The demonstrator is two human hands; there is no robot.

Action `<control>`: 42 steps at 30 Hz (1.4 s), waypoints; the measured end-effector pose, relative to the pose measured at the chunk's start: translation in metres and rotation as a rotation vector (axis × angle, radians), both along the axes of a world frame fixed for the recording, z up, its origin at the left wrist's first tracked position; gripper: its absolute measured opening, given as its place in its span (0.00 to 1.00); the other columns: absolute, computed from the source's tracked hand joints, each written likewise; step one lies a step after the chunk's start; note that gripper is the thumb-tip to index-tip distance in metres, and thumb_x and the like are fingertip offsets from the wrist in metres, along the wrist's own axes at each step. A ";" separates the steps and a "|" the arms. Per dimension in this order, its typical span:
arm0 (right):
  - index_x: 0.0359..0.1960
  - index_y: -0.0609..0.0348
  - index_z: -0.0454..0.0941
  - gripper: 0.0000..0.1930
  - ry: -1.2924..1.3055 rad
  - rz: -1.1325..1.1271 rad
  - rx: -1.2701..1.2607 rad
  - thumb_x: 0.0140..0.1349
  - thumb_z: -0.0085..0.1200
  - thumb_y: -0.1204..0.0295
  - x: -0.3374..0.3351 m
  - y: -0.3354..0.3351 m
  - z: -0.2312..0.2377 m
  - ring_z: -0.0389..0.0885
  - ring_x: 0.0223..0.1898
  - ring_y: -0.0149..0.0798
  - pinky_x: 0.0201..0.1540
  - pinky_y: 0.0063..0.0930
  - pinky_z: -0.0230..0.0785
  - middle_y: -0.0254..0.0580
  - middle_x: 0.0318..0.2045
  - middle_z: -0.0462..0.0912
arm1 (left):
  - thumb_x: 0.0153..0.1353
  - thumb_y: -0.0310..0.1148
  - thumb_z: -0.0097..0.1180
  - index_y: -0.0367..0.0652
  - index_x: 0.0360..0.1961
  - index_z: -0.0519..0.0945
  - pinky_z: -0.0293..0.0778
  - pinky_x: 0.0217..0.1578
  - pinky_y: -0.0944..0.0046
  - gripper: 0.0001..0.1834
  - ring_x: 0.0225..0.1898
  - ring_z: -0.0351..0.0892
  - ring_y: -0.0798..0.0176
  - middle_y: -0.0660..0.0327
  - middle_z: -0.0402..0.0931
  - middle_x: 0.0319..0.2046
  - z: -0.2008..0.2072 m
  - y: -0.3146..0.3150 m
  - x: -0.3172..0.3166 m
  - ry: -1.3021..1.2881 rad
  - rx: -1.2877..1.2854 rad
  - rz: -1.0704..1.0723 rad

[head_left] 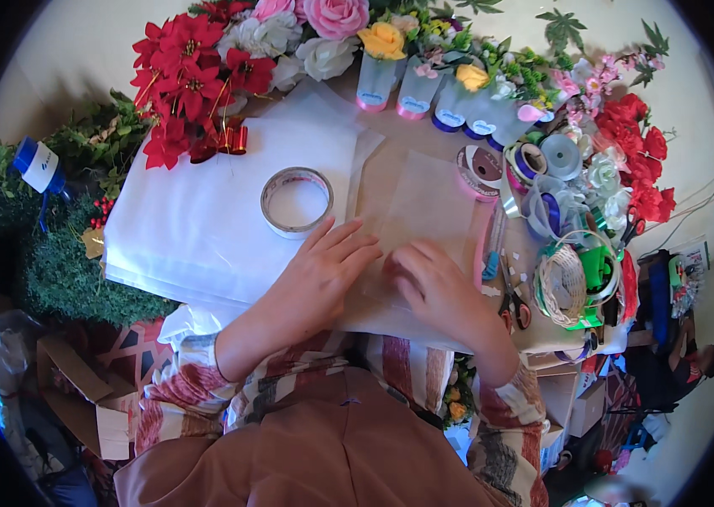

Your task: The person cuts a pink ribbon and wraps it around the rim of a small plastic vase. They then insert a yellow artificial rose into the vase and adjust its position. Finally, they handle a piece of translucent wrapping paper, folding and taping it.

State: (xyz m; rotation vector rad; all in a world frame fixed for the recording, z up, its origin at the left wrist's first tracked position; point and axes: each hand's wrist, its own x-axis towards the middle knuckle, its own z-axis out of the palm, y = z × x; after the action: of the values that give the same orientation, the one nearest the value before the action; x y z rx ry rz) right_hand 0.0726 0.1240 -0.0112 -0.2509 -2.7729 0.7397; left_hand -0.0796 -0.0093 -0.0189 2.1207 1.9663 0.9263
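My left hand rests at the near edge of the table, its fingers stretched out and pointing toward my other hand. Just beyond its fingertips, a roll of tape lies flat on a stack of white sheets. My right hand is beside it with the fingers curled inward and pressed together. Whatever its fingertips may hold is hidden. Under and beyond that hand a translucent sheet lies on the brown tabletop.
Scissors, a blue cutter and ribbon spools lie on the right, near a white wicker basket. Potted artificial flowers line the back. Red poinsettias overhang the white sheets. A person is at far right.
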 end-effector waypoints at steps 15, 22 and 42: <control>0.41 0.53 0.73 0.16 -0.128 0.121 0.062 0.49 0.49 0.80 0.001 -0.007 -0.005 0.68 0.46 0.48 0.48 0.39 0.61 0.47 0.42 0.69 | 0.46 0.20 0.51 0.43 0.48 0.74 0.48 0.63 0.49 0.24 0.65 0.49 0.46 0.50 0.59 0.60 -0.013 0.019 -0.016 0.014 -0.181 -0.127; 0.40 0.53 0.72 0.14 -0.202 0.187 0.023 0.50 0.49 0.80 -0.004 -0.002 0.003 0.68 0.45 0.49 0.47 0.39 0.63 0.48 0.42 0.69 | 0.50 0.25 0.51 0.42 0.51 0.71 0.47 0.63 0.50 0.24 0.65 0.48 0.45 0.47 0.56 0.61 -0.013 0.021 -0.023 -0.009 -0.233 -0.205; 0.35 0.61 0.70 0.08 -0.068 0.136 -0.075 0.52 0.52 0.77 -0.006 -0.005 -0.010 0.70 0.38 0.50 0.41 0.38 0.65 0.49 0.35 0.71 | 0.50 0.29 0.55 0.42 0.47 0.73 0.52 0.62 0.53 0.20 0.60 0.56 0.43 0.44 0.56 0.58 -0.006 0.029 -0.025 0.012 -0.294 -0.212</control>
State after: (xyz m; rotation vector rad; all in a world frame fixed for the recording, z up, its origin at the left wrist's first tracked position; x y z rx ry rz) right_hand 0.0668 0.1187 -0.0215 -0.1035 -2.8526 0.8852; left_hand -0.1050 0.0195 -0.0249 2.1125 1.7140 0.5517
